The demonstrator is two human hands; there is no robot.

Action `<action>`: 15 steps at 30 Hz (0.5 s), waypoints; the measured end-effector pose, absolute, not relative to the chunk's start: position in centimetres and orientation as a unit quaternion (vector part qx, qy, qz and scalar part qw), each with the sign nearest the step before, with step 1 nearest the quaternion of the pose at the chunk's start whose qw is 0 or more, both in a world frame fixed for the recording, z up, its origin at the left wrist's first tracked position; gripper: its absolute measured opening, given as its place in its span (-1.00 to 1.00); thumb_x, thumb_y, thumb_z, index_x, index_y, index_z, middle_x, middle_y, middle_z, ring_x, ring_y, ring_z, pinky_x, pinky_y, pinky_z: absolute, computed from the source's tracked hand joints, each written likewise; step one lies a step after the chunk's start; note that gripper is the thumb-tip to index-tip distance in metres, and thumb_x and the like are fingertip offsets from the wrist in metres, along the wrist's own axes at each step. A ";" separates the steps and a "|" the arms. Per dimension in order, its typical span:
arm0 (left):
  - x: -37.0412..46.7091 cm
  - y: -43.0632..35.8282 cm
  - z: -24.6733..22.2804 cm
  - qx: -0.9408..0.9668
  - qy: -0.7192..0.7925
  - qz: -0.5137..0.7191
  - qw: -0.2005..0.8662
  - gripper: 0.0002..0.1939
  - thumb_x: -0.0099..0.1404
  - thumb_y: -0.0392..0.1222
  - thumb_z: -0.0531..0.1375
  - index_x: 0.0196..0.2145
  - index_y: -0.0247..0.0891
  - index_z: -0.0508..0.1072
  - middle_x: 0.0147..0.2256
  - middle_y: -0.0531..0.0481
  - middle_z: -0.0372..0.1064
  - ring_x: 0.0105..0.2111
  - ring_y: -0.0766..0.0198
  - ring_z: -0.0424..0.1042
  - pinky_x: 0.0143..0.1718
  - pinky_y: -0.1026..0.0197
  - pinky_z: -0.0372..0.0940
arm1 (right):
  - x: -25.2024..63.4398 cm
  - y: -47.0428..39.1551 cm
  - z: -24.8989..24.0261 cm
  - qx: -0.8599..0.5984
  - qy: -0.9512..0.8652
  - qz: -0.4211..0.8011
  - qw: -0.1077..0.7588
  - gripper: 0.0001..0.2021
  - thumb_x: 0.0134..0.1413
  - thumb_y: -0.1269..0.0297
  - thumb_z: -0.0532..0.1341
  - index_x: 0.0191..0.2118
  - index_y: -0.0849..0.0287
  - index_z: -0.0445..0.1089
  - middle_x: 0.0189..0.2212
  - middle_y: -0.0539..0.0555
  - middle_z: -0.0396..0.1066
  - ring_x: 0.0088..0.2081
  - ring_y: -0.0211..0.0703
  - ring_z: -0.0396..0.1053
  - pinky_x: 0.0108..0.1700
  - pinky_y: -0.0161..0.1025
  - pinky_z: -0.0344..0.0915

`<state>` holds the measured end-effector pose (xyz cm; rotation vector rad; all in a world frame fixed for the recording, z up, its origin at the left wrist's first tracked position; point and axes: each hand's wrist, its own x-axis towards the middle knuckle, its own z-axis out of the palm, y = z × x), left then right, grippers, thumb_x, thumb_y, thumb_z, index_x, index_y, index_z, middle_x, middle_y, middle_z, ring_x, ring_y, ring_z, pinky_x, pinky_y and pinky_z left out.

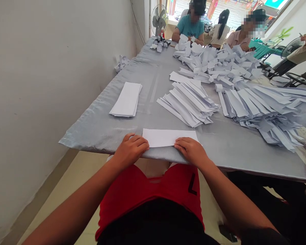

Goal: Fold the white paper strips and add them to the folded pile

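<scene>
A white rectangular sheet of paper [160,137] lies lengthwise at the table's near edge. My left hand [132,149] is closed on its left end, with the fingers bent at the near corner. Toward the right end, my right hand [192,149] grips the near edge with its fingers together. My thumbs are partly hidden, and I cannot tell whether the sheet is folded. Beyond my left hand sits a neat stack of white paper strips [126,98]. A fanned pile of folded paper strips [188,103] lies past my right hand.
A bigger heap of folded strips [260,109] covers the table's right side. Behind it rise many loose folded papers [214,64]. The grey tablecloth [91,126] runs close to the white wall [61,61]. Several people sit at the far end, and another person's hand shows at the right edge.
</scene>
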<state>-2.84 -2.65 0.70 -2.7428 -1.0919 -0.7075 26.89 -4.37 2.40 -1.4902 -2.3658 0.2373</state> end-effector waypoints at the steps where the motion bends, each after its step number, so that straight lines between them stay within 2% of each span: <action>1: -2.7 -2.6 0.6 -0.898 -0.366 -0.237 0.054 -0.74 0.48 -0.26 0.05 -0.31 -0.12 0.50 -0.28 0.06 0.58 -0.21 0.21 0.50 -0.01 0.05 0.19 | 26.8 -4.3 2.4 -0.529 -0.829 0.083 0.163 -0.74 0.38 0.23 0.11 -0.17 0.03 0.58 -0.11 0.07 0.59 -0.10 -0.08 0.50 -0.06 -0.17 0.37; 5: -2.0 -2.1 0.1 -0.876 -0.417 -0.241 0.029 -0.70 0.48 -0.24 0.00 -0.34 -0.19 0.48 -0.38 -0.01 0.54 -0.35 0.18 0.44 -0.23 0.10 0.25 | 26.5 -3.8 2.4 -0.566 -0.811 0.056 0.132 -0.74 0.37 0.22 0.13 -0.22 0.07 0.58 -0.25 0.08 0.60 -0.21 -0.05 0.46 -0.15 -0.15 0.29; 9: -1.4 -1.9 -0.2 -0.857 -0.452 -0.245 0.031 -0.71 0.47 -0.27 -0.01 -0.23 -0.22 0.51 -0.32 -0.04 0.57 -0.36 0.16 0.47 -0.27 0.08 0.30 | 26.0 -3.3 2.3 -0.580 -0.804 0.039 0.127 -0.76 0.37 0.24 0.14 -0.19 0.05 0.59 -0.23 0.06 0.61 -0.23 -0.06 0.45 -0.18 -0.15 0.23; 12: -0.8 -3.2 0.2 -0.852 -0.438 -0.276 0.075 -0.70 0.45 -0.34 0.00 -0.10 -0.23 0.53 -0.16 -0.10 0.59 -0.18 0.11 0.53 -0.15 0.05 0.36 | 25.9 -3.1 2.3 -0.578 -0.806 0.035 0.124 -0.76 0.37 0.24 0.15 -0.16 0.02 0.60 -0.25 0.04 0.61 -0.24 -0.06 0.44 -0.19 -0.15 0.22; 15: -0.1 -5.2 0.5 -0.871 -0.380 -0.298 0.092 -0.66 0.42 -0.39 0.04 0.00 -0.18 0.53 0.02 -0.09 0.55 0.11 0.10 0.45 0.15 0.00 0.30 | 25.9 -2.9 2.3 -0.582 -0.805 0.034 0.114 -0.77 0.36 0.23 0.16 -0.14 0.02 0.60 -0.24 0.05 0.61 -0.22 -0.05 0.45 -0.19 -0.15 0.22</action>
